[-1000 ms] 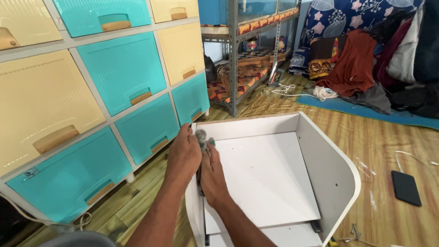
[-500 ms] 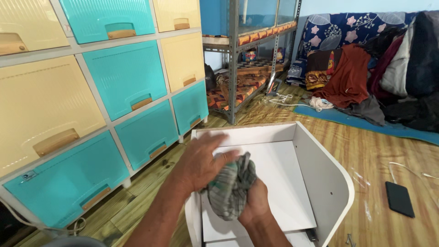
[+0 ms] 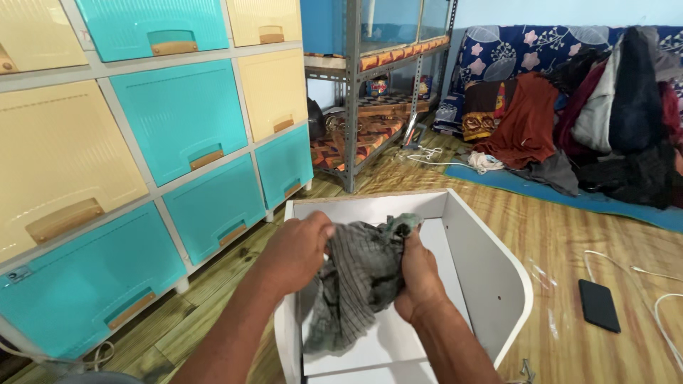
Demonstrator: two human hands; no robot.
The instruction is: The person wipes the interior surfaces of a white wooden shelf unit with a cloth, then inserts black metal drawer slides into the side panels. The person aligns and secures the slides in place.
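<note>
1. Gripping the cloth [image 3: 359,281] with both hands, you have it bunched over the open white cabinet shell [image 3: 491,284] that lies on the wooden floor [image 3: 562,227].
2. Your left hand [image 3: 299,252] is curled tight on the cloth's upper left side, fingers folded in and knuckles up, just inside the shell's left wall.
3. Your right hand [image 3: 420,277] is clamped on the cloth's right side, thumb pressed into the folds; a small tuft of fabric sticks up above it.
4. The cloth is grey-green with thin stripes. Its loose lower end hangs down between your forearms to the shell's white inner panel; whether it touches the panel, you cannot tell.
5. The shell's back wall lies just beyond your hands, and its curved right wall rises close beside your right hand. The inner panel shows bare to the right of and below the cloth.
6. To the left, a bank of teal and cream drawers [image 3: 178,121] stands near the shell's left edge, with a narrow strip of floor between.
7. To the right, the floor is open up to a black phone [image 3: 597,304] and a white cable [image 3: 662,299], both well apart from the shell.
8. Beyond the shell's far edge stand a metal shelf rack [image 3: 356,99] and a heap of clothes [image 3: 605,114] on a blue mat [image 3: 640,210].
</note>
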